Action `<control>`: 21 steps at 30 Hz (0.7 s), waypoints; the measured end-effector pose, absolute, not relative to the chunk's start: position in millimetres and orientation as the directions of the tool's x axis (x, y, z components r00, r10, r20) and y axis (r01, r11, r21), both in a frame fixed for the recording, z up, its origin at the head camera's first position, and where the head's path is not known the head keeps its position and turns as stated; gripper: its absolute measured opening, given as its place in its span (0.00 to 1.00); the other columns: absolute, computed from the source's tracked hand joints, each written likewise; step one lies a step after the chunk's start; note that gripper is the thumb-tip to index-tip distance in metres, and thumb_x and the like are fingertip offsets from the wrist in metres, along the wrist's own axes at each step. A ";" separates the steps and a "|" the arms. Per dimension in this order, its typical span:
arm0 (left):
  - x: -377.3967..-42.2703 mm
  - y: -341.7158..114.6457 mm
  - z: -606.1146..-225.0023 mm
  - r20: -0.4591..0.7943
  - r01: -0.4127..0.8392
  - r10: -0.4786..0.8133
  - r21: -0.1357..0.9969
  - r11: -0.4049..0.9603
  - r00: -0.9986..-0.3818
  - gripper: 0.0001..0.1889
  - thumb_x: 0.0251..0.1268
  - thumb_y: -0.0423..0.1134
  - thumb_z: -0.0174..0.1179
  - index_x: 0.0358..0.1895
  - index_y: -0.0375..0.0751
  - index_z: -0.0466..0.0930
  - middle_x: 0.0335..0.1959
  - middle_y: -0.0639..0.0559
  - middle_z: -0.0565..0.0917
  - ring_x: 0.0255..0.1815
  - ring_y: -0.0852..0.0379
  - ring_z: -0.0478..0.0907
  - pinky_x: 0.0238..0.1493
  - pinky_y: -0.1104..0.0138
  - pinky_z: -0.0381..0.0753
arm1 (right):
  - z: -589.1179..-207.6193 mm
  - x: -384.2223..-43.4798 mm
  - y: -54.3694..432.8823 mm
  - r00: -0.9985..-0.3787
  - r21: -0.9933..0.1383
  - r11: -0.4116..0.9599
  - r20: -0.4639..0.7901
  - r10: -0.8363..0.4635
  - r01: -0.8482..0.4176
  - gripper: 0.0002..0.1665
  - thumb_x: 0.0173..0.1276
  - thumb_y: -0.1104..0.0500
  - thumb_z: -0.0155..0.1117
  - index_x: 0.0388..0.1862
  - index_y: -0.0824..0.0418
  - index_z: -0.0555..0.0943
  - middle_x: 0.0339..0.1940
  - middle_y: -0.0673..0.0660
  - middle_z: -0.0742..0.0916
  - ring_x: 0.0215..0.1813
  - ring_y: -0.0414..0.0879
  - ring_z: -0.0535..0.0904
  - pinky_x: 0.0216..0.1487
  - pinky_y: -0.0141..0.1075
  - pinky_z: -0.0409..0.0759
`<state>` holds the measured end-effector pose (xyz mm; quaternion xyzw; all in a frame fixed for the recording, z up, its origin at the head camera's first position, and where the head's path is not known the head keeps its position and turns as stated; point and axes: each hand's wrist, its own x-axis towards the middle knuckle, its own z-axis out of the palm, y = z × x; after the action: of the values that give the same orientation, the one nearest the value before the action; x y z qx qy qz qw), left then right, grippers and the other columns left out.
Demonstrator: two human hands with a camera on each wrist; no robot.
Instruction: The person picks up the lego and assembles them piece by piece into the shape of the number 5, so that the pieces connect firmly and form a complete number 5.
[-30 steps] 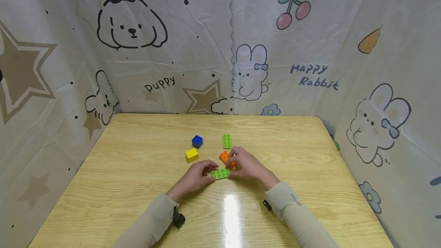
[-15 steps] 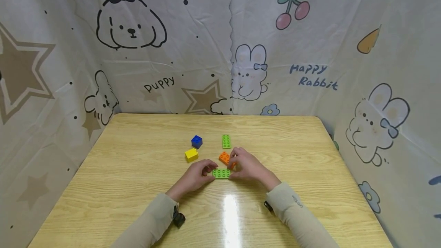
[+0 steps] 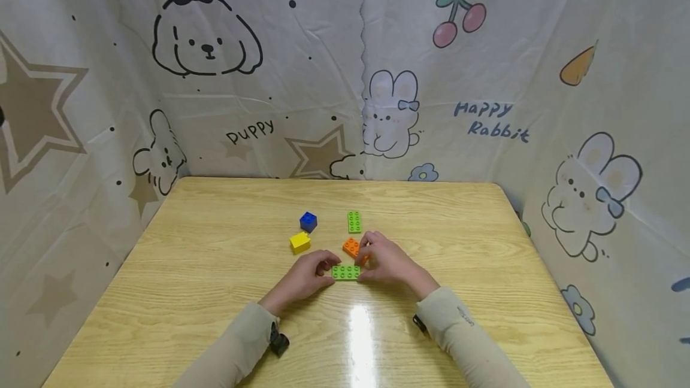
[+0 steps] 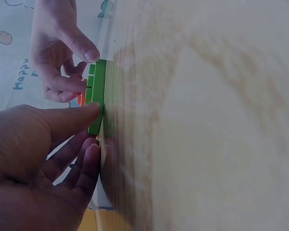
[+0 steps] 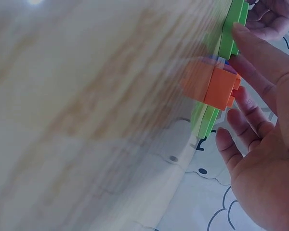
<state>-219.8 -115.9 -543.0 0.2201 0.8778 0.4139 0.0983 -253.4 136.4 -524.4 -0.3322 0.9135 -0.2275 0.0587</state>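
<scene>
A flat green building brick [image 3: 346,272] with two rows of studs lies crosswise on the table in the head view. My left hand [image 3: 306,275] pinches its left end; in the left wrist view the thumb presses the near side of the green brick [image 4: 100,86]. From the other end, my right hand [image 3: 387,261] holds it between thumb and forefinger. Just beyond stands an orange brick [image 3: 351,247], partly covered by the right fingers; the right wrist view shows the orange brick [image 5: 220,87] beside that hand's fingers.
Farther back lies a second flat green brick [image 3: 354,221], lengthwise. A yellow brick [image 3: 299,243] and a blue brick [image 3: 308,221] sit to the left of it. The wooden table [image 3: 215,220] meets a printed curtain [image 3: 312,76] behind and at the sides.
The near green brick, slightly slanted a second ago, has turned to lie straight across between both hands. The hands have hardly moved, and the other bricks stay put.
</scene>
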 end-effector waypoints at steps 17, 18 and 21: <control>-219.7 -119.4 -543.4 0.017 0.327 0.482 0.756 0.567 -0.876 0.17 0.67 0.32 0.70 0.57 0.43 0.83 0.51 0.52 0.85 0.46 0.59 0.77 0.48 0.65 0.80 | -517.9 -254.7 141.0 -0.803 -0.528 0.665 0.057 -0.593 -0.529 0.18 0.60 0.52 0.82 0.49 0.50 0.90 0.48 0.48 0.79 0.53 0.44 0.74 0.59 0.44 0.78; -219.7 -119.6 -543.2 0.017 0.328 0.482 0.753 0.570 -0.876 0.17 0.67 0.32 0.70 0.57 0.42 0.83 0.51 0.52 0.85 0.46 0.58 0.77 0.48 0.65 0.80 | -517.9 -255.4 141.3 -0.808 -0.529 0.669 0.057 -0.586 -0.522 0.18 0.61 0.52 0.81 0.50 0.50 0.90 0.49 0.48 0.79 0.54 0.45 0.75 0.60 0.44 0.78; -219.6 -120.9 -543.1 0.012 0.333 0.484 0.741 0.583 -0.875 0.17 0.67 0.33 0.70 0.58 0.43 0.83 0.52 0.52 0.85 0.48 0.59 0.78 0.50 0.63 0.80 | -516.6 -257.8 141.2 -0.816 -0.529 0.674 0.064 -0.575 -0.516 0.19 0.63 0.52 0.80 0.52 0.52 0.89 0.50 0.51 0.81 0.54 0.46 0.76 0.60 0.45 0.80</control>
<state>-219.6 -120.9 -543.1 0.2308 0.8844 0.3940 0.0961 -257.8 141.2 -516.6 -0.2986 0.9132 -0.2721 0.0541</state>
